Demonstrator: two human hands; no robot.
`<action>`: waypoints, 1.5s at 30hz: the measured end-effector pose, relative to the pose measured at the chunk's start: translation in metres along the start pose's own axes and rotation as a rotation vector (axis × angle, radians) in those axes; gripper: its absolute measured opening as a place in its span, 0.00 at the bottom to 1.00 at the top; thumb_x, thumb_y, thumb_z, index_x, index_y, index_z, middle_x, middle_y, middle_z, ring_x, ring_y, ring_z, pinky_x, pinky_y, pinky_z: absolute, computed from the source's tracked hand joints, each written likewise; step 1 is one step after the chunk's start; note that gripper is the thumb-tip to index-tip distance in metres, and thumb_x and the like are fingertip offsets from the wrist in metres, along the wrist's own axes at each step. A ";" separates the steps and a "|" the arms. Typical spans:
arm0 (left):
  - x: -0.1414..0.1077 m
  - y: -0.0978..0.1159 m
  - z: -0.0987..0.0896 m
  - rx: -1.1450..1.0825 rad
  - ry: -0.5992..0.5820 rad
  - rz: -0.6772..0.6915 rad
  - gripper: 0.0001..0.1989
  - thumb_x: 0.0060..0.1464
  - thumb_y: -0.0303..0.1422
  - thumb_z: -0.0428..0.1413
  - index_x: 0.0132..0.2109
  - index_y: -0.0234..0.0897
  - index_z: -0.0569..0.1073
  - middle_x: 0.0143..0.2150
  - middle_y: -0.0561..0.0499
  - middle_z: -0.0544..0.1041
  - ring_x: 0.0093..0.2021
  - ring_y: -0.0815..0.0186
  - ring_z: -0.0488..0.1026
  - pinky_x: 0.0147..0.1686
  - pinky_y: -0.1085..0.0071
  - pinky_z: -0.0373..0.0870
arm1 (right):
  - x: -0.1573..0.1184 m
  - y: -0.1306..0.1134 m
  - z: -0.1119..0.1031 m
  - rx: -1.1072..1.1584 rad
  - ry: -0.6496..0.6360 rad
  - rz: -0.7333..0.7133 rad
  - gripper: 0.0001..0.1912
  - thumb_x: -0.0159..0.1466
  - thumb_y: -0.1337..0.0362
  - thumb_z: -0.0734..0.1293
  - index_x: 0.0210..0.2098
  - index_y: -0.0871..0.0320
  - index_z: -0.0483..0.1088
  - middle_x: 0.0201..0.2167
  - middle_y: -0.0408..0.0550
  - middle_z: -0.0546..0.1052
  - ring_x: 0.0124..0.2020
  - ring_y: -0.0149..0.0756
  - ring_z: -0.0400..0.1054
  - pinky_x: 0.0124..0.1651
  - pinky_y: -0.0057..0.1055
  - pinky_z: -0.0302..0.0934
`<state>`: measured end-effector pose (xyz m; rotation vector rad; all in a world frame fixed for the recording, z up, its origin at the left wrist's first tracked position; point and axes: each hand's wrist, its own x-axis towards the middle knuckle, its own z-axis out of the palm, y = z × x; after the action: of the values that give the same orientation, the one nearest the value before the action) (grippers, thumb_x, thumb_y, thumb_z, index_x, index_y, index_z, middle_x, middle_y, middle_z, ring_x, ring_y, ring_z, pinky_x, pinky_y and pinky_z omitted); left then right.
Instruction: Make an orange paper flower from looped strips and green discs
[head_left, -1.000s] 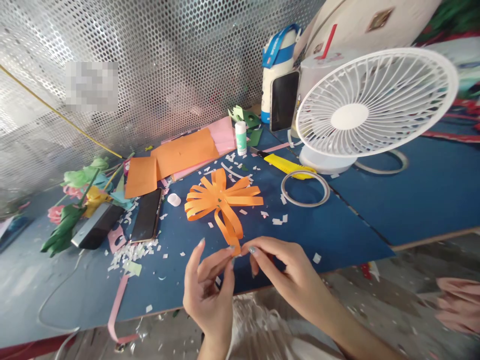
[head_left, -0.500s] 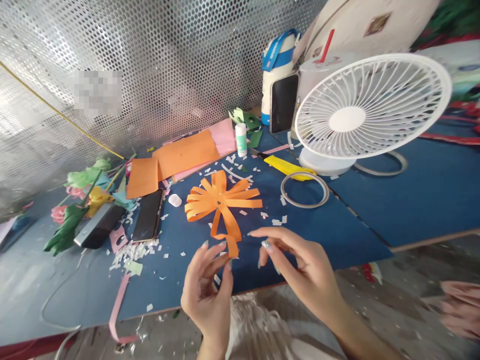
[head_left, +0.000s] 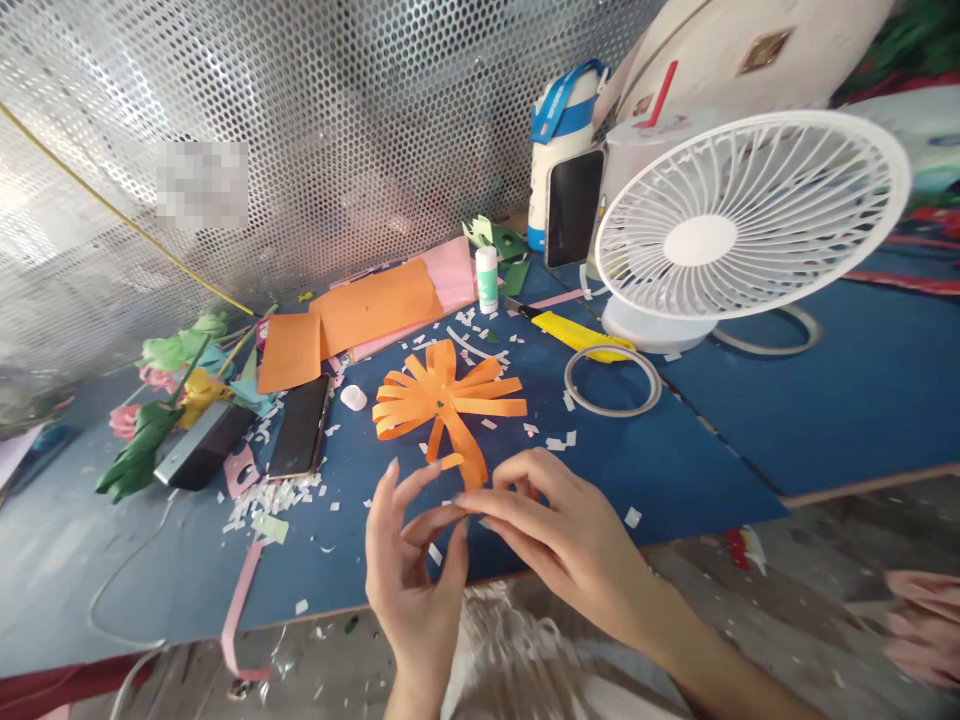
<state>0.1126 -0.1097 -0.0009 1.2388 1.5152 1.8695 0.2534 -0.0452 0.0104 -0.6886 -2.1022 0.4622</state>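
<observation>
An orange paper flower (head_left: 429, 388) made of looped strips lies on the blue table, with a small dark hole at its centre. One strip (head_left: 469, 455) runs from it toward me. My left hand (head_left: 420, 560) pinches the near end of this strip between thumb and fingers. My right hand (head_left: 566, 530) has its fingertips closed at the same end, meeting the left fingertips. The strip's tip is hidden between the fingers. A roll of double-sided tape (head_left: 571, 382) lies beyond my right hand.
A glue stick (head_left: 487, 280) stands behind the flower, its white cap (head_left: 353, 398) to the left. A yellow utility knife (head_left: 581, 333) lies near a white fan (head_left: 701, 240). Left are a phone (head_left: 300, 428), orange paper (head_left: 379, 308), paper flowers (head_left: 139, 445) and scattered scraps.
My right hand has moved left and closed its fingertips onto the strip's end beside my left fingertips. My left hand stays at about the same place.
</observation>
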 end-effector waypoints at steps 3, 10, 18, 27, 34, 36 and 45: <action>0.002 0.002 0.001 0.007 -0.041 0.000 0.28 0.57 0.23 0.58 0.63 0.45 0.65 0.52 0.45 0.77 0.38 0.66 0.82 0.41 0.70 0.81 | 0.002 0.002 -0.002 -0.039 0.000 0.011 0.08 0.70 0.69 0.60 0.42 0.55 0.70 0.35 0.47 0.72 0.34 0.32 0.67 0.35 0.27 0.62; 0.005 -0.003 -0.002 0.007 -0.054 -0.024 0.26 0.57 0.25 0.59 0.61 0.44 0.67 0.48 0.46 0.77 0.37 0.66 0.81 0.40 0.69 0.81 | 0.003 0.002 0.002 0.065 0.008 0.075 0.07 0.68 0.73 0.61 0.39 0.55 0.67 0.37 0.47 0.72 0.38 0.33 0.70 0.39 0.29 0.65; 0.007 -0.004 -0.004 0.035 -0.060 -0.055 0.27 0.56 0.28 0.61 0.61 0.40 0.66 0.30 0.53 0.79 0.34 0.67 0.79 0.41 0.70 0.78 | 0.005 0.000 0.005 0.208 -0.009 0.110 0.08 0.69 0.73 0.60 0.40 0.54 0.66 0.37 0.47 0.75 0.41 0.35 0.70 0.42 0.31 0.67; 0.010 -0.001 -0.007 0.080 0.007 -0.005 0.19 0.55 0.25 0.62 0.53 0.38 0.70 0.31 0.52 0.80 0.33 0.67 0.79 0.38 0.72 0.78 | 0.009 -0.002 0.011 0.305 -0.023 0.196 0.07 0.68 0.73 0.60 0.37 0.55 0.65 0.34 0.45 0.73 0.36 0.32 0.68 0.39 0.27 0.64; 0.010 -0.009 -0.014 0.214 0.040 0.100 0.16 0.57 0.23 0.60 0.51 0.39 0.72 0.36 0.50 0.81 0.36 0.65 0.80 0.39 0.70 0.79 | 0.010 -0.003 0.019 0.330 0.010 0.202 0.07 0.67 0.74 0.62 0.38 0.55 0.68 0.34 0.45 0.75 0.37 0.33 0.69 0.39 0.27 0.65; 0.010 -0.011 -0.015 0.326 0.031 0.176 0.14 0.56 0.22 0.60 0.49 0.40 0.75 0.39 0.49 0.82 0.36 0.66 0.80 0.38 0.71 0.79 | 0.010 -0.001 0.020 0.338 0.013 0.198 0.08 0.67 0.74 0.63 0.38 0.55 0.69 0.34 0.45 0.76 0.37 0.33 0.69 0.39 0.27 0.65; 0.013 -0.011 -0.015 0.573 -0.076 0.533 0.13 0.55 0.18 0.59 0.44 0.36 0.79 0.40 0.48 0.82 0.39 0.66 0.80 0.42 0.72 0.76 | 0.006 0.002 0.022 0.379 0.037 0.202 0.10 0.67 0.75 0.63 0.39 0.54 0.70 0.34 0.43 0.74 0.36 0.30 0.68 0.39 0.24 0.63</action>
<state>0.0913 -0.1041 -0.0064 2.1202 1.8853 1.6897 0.2333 -0.0415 0.0001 -0.6792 -1.8456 0.9248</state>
